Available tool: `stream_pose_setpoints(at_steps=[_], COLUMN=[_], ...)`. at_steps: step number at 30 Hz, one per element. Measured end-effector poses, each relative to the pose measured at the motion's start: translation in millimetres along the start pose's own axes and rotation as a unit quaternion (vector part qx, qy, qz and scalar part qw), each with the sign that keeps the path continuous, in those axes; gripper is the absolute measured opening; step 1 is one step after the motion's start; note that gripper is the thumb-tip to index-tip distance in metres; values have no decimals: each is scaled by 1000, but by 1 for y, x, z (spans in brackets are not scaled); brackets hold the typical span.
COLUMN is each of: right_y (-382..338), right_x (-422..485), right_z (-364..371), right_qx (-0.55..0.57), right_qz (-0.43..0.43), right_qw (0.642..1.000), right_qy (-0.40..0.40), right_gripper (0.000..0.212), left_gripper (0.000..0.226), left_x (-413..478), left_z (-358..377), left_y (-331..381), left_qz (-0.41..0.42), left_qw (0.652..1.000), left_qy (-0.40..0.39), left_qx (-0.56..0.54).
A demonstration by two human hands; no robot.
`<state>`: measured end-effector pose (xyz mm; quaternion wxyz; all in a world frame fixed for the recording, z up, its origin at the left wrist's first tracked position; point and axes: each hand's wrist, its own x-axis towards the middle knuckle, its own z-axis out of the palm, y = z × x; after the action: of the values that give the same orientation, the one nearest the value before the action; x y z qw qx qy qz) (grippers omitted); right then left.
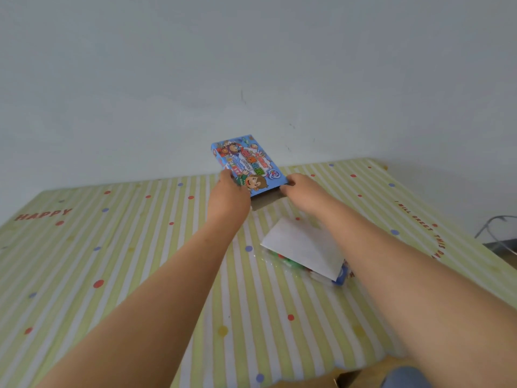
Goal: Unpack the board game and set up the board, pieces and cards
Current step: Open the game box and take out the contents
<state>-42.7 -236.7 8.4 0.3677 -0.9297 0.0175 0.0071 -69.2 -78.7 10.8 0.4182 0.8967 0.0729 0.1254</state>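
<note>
Right now you hold the blue game box (246, 163) between both hands at the far side of the striped surface (112, 247), its near end raised off it. Your left hand (230, 191) grips its left edge and your right hand (300, 186) its near right corner, both arms stretched straight out. Nearer you, beside your right forearm, a white folded sheet (302, 245) lies on a clear bag of coloured pieces (279, 260).

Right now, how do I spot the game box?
Look to the far edge of the striped table, by the wall. The left hand and right hand grip the game box there. Unlike the nearer white sheet, it is blue with cartoons.
</note>
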Motion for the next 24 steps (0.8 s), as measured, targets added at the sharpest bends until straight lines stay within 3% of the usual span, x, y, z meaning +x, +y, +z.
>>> stream_pose_setpoints(at_steps=[10, 19, 24], right_y=[41, 99, 129], right_x=[7, 12, 16], right_z=[-45, -88, -101], right_qx=[26, 32, 6], right_qz=[28, 88, 110], right_qw=[993, 981, 976], right_qy=[116, 170, 187], right_gripper=[30, 34, 20], left_gripper=[36, 27, 33], left_x=[14, 22, 20], left_z=[47, 119, 153], left_y=[60, 98, 115], left_qz=[27, 21, 37], left_qw=[996, 986, 979], left_qy=[-48, -125, -182], left_qx=[-65, -104, -81])
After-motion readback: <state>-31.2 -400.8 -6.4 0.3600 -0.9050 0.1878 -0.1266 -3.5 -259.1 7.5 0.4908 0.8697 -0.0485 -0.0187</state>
